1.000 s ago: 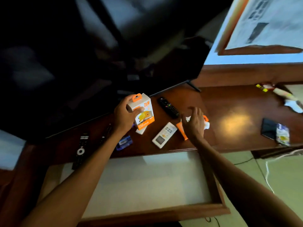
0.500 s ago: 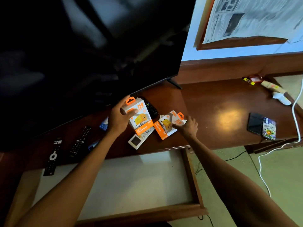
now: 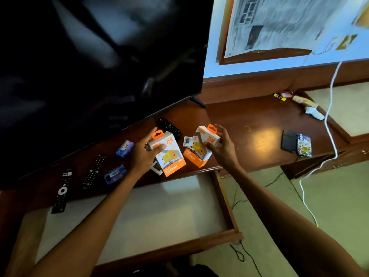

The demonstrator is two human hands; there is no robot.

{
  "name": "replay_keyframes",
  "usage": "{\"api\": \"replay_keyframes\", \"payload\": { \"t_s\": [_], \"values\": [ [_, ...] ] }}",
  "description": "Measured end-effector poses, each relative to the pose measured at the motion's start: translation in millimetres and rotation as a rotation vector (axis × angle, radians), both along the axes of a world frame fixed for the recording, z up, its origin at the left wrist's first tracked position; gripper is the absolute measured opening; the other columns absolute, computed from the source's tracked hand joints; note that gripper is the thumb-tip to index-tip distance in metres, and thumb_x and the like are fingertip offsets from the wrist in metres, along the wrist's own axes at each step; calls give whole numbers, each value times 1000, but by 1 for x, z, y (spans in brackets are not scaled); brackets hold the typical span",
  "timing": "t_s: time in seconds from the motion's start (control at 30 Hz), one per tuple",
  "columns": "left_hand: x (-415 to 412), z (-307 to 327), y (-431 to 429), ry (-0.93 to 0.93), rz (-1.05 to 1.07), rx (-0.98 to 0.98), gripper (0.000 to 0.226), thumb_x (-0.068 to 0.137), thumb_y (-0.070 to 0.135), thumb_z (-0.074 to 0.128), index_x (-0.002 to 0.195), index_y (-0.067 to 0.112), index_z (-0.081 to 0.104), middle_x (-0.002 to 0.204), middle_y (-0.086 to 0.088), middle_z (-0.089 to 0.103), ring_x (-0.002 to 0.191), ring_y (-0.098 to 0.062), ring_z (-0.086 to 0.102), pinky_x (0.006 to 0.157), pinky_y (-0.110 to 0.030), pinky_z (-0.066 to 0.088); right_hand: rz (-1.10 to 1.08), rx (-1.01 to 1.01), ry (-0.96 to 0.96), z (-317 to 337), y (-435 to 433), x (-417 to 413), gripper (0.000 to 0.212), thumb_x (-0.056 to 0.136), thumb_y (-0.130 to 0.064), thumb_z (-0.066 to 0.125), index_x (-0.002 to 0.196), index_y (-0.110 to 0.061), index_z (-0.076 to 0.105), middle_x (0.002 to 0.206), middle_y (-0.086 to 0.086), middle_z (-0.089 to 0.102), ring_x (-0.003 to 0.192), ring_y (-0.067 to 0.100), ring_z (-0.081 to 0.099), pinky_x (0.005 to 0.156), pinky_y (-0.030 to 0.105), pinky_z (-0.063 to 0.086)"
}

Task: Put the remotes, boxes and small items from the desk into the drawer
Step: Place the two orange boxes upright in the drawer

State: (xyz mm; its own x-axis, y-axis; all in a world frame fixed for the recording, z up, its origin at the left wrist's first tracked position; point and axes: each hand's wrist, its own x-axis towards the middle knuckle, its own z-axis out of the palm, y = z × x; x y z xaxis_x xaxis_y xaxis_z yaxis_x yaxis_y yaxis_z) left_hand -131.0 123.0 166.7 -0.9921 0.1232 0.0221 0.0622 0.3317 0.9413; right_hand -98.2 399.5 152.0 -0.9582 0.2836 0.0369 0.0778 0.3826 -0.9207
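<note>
My left hand (image 3: 142, 154) grips a white and orange charger box (image 3: 169, 154) by its top, just above the desk's front edge. My right hand (image 3: 221, 146) holds a second, matching charger box (image 3: 201, 146) right beside it. A white remote (image 3: 156, 167) peeks out under the left box. On the desk lie a short black remote (image 3: 169, 127), two long black remotes (image 3: 62, 189) (image 3: 94, 171) and two small blue boxes (image 3: 124, 148) (image 3: 115, 174). The open drawer (image 3: 225, 198) below shows a pale bottom with nothing in it.
A large dark TV (image 3: 95, 62) stands over the desk's left half. At the right are a black wallet (image 3: 288, 141), a phone (image 3: 304, 145), and small items (image 3: 295, 98) at the far corner. A white cable (image 3: 329, 108) hangs down to the floor.
My right hand has lifted the second charger box off the desk. Both boxes are now held side by side. The view has shifted left and down slightly.
</note>
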Motion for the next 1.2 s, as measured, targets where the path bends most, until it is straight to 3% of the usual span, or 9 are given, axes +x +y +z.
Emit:
{"api": "replay_keyframes", "payload": {
  "t_s": [0.13, 0.23, 0.33, 0.4, 0.53, 0.77, 0.97, 1.1, 1.2],
  "values": [
    [32, -29, 3, -64, -128, 35, 63, 81, 10, 75, 139, 14, 50, 114, -1, 68, 95, -4, 68, 75, -22, 57, 63, 85, -45, -6, 0, 40, 61, 81, -26, 76, 133, -33, 46, 127, 2, 63, 104, 19, 66, 83, 40, 60],
    [58, -56, 0, -174, -244, 43, 61, 80, 1, 73, 137, 6, 51, 117, 3, 65, 97, 9, 63, 77, -12, 51, 68, 99, -127, -31, 2, 72, 61, 79, -26, 78, 132, -30, 48, 120, 1, 66, 97, 18, 68, 82, 40, 60],
    [81, -83, -8, -258, -297, -10, 63, 80, 11, 77, 137, 20, 54, 125, 0, 64, 100, 4, 65, 75, -14, 53, 88, 93, -186, -60, 1, 95, 63, 78, -18, 80, 134, -21, 51, 116, 5, 66, 95, 23, 68, 82, 45, 59],
    [91, -103, -14, -289, -288, -61, 62, 79, 17, 79, 135, 27, 56, 126, 0, 65, 102, -5, 67, 76, -20, 55, 159, 91, -245, -77, -1, 102, 66, 77, -13, 81, 136, -14, 51, 118, 12, 65, 99, 26, 67, 85, 48, 58],
    [99, -137, -12, -358, -214, -145, 64, 78, 18, 79, 135, 31, 55, 124, 0, 65, 103, -11, 66, 78, -23, 57, 306, 137, -297, -116, -4, 95, 70, 70, -33, 81, 132, -32, 51, 127, 7, 61, 109, 23, 64, 90, 40, 56],
    [106, -194, 11, -463, -107, -242, 62, 80, 18, 77, 137, 22, 54, 134, -4, 60, 116, -17, 61, 97, -36, 52, 580, 298, -513, -174, -2, 77, 70, 80, -20, 77, 142, -25, 44, 131, 11, 59, 118, 24, 57, 88, 27, 43],
    [107, -220, 24, -550, -109, -338, 56, 85, 24, 72, 137, 23, 53, 132, -6, 63, 113, -22, 63, 94, -40, 53, 642, 364, -636, -191, 3, 70, 65, 87, -15, 69, 145, -21, 40, 134, 17, 54, 121, 32, 55, 98, 45, 51],
    [119, -222, 27, -535, -97, -452, 51, 85, 32, 72, 133, 26, 57, 128, -3, 65, 112, -23, 63, 91, -39, 54, 779, 461, -644, -189, 5, 78, 56, 90, -16, 64, 143, -19, 45, 137, 16, 49, 122, 32, 54, 100, 42, 50],
    [130, -220, 33, -536, -66, -515, 47, 83, 35, 72, 128, 30, 61, 127, -1, 65, 111, -22, 63, 88, -34, 53, 888, 618, -665, -185, 6, 84, 70, 86, -23, 69, 148, -20, 36, 145, 16, 42, 131, 34, 44, 107, 43, 43]
  ]
}}
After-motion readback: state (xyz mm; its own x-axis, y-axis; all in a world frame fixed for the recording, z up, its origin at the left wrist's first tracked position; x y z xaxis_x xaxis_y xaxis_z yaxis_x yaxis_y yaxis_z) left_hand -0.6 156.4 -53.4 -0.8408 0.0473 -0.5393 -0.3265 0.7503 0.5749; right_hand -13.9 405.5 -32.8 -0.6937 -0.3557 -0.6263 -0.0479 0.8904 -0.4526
